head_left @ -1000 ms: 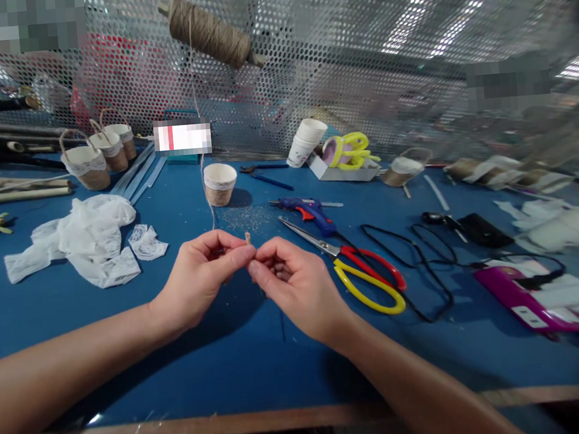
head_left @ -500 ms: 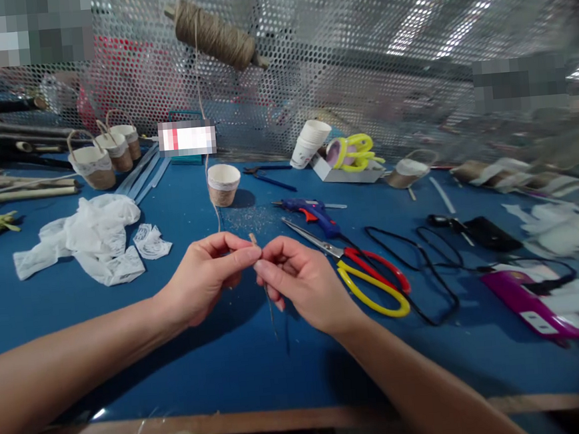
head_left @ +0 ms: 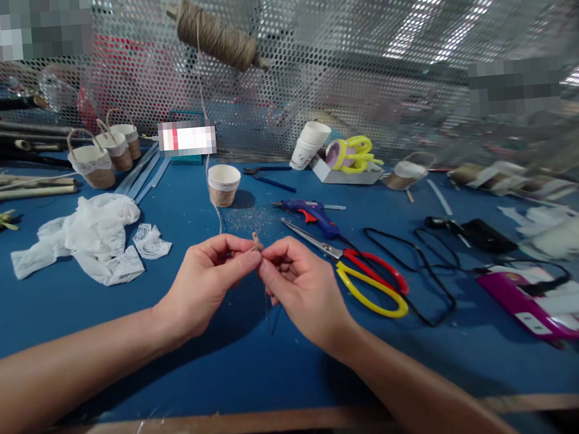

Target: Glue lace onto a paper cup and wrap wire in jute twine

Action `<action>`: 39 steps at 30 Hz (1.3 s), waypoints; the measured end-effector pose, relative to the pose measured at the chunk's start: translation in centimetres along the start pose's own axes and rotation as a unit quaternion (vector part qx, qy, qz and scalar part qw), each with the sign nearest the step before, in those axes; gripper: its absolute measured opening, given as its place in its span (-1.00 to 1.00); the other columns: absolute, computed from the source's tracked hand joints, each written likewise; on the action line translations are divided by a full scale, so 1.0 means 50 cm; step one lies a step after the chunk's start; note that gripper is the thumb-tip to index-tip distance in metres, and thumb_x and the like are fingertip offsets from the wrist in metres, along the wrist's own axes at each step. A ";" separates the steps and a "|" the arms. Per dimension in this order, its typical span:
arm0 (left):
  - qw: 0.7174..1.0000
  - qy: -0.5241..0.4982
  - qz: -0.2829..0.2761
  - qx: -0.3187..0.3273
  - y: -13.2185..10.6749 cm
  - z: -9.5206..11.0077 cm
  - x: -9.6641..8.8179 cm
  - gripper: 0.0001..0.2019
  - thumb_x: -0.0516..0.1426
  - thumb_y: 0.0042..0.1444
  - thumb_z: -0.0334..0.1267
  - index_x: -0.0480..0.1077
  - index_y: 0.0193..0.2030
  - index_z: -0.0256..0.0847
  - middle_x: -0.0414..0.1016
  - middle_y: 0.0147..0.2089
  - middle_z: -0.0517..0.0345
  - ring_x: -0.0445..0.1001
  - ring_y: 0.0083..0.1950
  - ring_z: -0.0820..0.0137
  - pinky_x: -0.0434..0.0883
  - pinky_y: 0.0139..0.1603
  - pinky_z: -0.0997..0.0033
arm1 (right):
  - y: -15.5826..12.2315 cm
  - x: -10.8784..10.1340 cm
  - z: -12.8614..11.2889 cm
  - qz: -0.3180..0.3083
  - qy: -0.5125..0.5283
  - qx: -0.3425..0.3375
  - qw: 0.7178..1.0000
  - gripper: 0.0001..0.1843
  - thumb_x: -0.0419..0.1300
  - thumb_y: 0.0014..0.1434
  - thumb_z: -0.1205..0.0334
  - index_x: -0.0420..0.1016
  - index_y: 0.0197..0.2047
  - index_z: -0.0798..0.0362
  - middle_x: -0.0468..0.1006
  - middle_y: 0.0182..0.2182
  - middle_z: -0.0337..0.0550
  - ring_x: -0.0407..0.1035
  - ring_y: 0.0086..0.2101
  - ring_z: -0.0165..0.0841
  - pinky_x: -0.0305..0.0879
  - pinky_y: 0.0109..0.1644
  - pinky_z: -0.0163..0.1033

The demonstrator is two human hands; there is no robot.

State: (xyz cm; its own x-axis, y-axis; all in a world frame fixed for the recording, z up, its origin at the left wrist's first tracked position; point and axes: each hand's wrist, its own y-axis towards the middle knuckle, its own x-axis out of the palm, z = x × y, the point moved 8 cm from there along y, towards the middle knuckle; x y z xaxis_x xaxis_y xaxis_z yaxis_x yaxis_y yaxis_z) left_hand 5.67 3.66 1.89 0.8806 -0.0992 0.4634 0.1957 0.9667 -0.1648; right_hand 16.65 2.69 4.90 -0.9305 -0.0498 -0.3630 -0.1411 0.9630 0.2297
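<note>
In the middle of the head view, my left hand and my right hand meet with pinched fingertips. Both grip a short strand wound with brown twine, its tip poking up above the fingers. A thin dark end dangles below; whether it is wire or string I cannot make out. The hanging twine runs down from a large spool to behind my left hand. Just beyond stands a paper cup with a burlap wrap and lace rim. Scissors lie right of my right hand.
A blue glue gun and pliers lie behind the scissors. White lace is heaped at left, with small handled baskets behind. A black cord loops near a purple power strip at right.
The twine-wrapped tip now shows a thicker turn of twine at my fingertips. My right hand has shifted slightly, and the dangling end has swung a little left.
</note>
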 end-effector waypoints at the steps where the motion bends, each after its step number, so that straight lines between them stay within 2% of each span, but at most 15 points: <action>1: 1.000 0.002 0.002 0.002 0.000 0.001 -0.001 -0.86 0.31 -0.20 -0.37 0.45 -0.48 -0.31 0.47 -0.46 0.25 0.28 -0.53 0.64 0.20 -0.50 0.60 | 0.000 0.000 -0.001 0.000 -0.006 -0.002 1.000 -0.83 0.12 0.12 0.19 0.23 -0.45 0.03 0.30 -0.62 -0.33 0.19 -0.64 -0.53 0.17 -0.60 -0.39; 6: 1.000 0.007 0.012 0.011 0.002 0.001 -0.003 -0.88 0.30 -0.19 -0.37 0.43 -0.50 -0.31 0.47 -0.46 0.24 0.30 -0.50 0.63 0.22 -0.47 0.59 | -0.001 0.003 -0.005 0.004 -0.036 -0.008 0.999 -0.84 0.11 0.12 0.23 0.23 -0.46 0.03 0.30 -0.61 -0.31 0.19 -0.62 -0.52 0.15 -0.58 -0.38; 10: 1.000 0.010 0.004 0.013 0.001 0.003 -0.002 -0.87 0.29 -0.15 -0.36 0.41 -0.53 -0.32 0.42 -0.52 0.29 0.25 -0.54 0.66 0.18 -0.50 0.62 | 0.000 0.000 -0.012 0.003 -0.036 -0.021 0.999 -0.84 0.11 0.10 0.25 0.23 -0.48 0.04 0.28 -0.61 -0.32 0.16 -0.61 -0.53 0.12 -0.58 -0.39; 13: 1.000 0.001 -0.027 -0.002 0.002 0.002 0.004 -0.86 0.29 -0.14 -0.34 0.40 -0.53 -0.31 0.39 -0.54 0.30 0.24 -0.55 0.66 0.15 -0.53 0.62 | 0.006 0.010 -0.001 -0.070 0.025 0.012 0.997 -0.87 0.12 0.10 0.23 0.26 -0.44 0.06 0.31 -0.59 -0.32 0.17 -0.62 -0.56 0.13 -0.60 -0.41; 16: 0.997 -0.013 -0.069 -0.031 0.003 -0.004 0.011 -0.85 0.29 -0.13 -0.29 0.39 -0.51 -0.28 0.40 -0.52 0.27 0.26 -0.56 0.62 0.13 -0.54 0.57 | 0.005 0.029 0.015 -0.171 0.117 0.066 0.976 -0.87 0.11 0.11 0.20 0.28 -0.40 0.07 0.36 -0.56 -0.31 0.19 -0.65 -0.58 0.12 -0.65 -0.44; 18: 0.996 -0.019 -0.073 -0.044 0.006 -0.008 0.010 -0.84 0.29 -0.15 -0.28 0.40 -0.51 -0.28 0.42 -0.50 0.25 0.27 -0.56 0.61 0.13 -0.54 0.56 | 0.006 0.032 0.021 -0.189 0.160 0.086 0.965 -0.85 0.13 0.10 0.20 0.27 -0.42 0.07 0.36 -0.58 -0.34 0.17 -0.68 -0.60 0.10 -0.68 -0.47; 27: 0.998 -0.011 -0.037 -0.041 0.013 -0.007 -0.001 -0.83 0.32 -0.21 -0.30 0.45 -0.50 -0.31 0.45 -0.46 0.23 0.19 -0.60 0.68 0.08 -0.58 0.61 | 0.010 0.017 0.032 -0.116 0.153 0.095 0.977 -0.83 0.20 0.04 0.18 0.28 -0.42 0.07 0.34 -0.62 -0.37 0.16 -0.69 -0.60 0.11 -0.70 -0.48; 34: 0.999 0.014 -0.030 -0.034 0.011 -0.002 -0.002 -0.80 0.31 -0.19 -0.27 0.37 -0.53 -0.31 0.30 -0.62 0.33 0.12 -0.63 0.68 0.04 -0.60 0.61 | 0.012 0.013 0.029 -0.113 0.121 0.090 0.982 -0.83 0.18 0.05 0.18 0.29 -0.42 0.08 0.33 -0.61 -0.36 0.16 -0.70 -0.61 0.11 -0.69 -0.47; 39: 0.999 0.018 -0.016 -0.029 0.012 0.001 -0.005 -0.77 0.31 -0.21 -0.27 0.32 -0.55 -0.29 0.26 -0.64 0.36 0.11 -0.64 0.68 0.03 -0.61 0.60 | 0.012 0.012 0.031 -0.107 0.106 0.091 0.984 -0.83 0.18 0.05 0.18 0.30 -0.42 0.08 0.33 -0.61 -0.37 0.15 -0.71 -0.61 0.10 -0.70 -0.47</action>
State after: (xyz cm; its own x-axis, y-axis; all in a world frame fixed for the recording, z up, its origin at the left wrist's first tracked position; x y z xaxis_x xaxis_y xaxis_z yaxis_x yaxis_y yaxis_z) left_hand 5.52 4.28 1.71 0.8876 -0.1400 0.4388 0.2484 0.9478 -0.2000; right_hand 16.54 3.63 3.44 -0.9386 -0.2922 -0.1833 -0.2964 0.9551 -0.0049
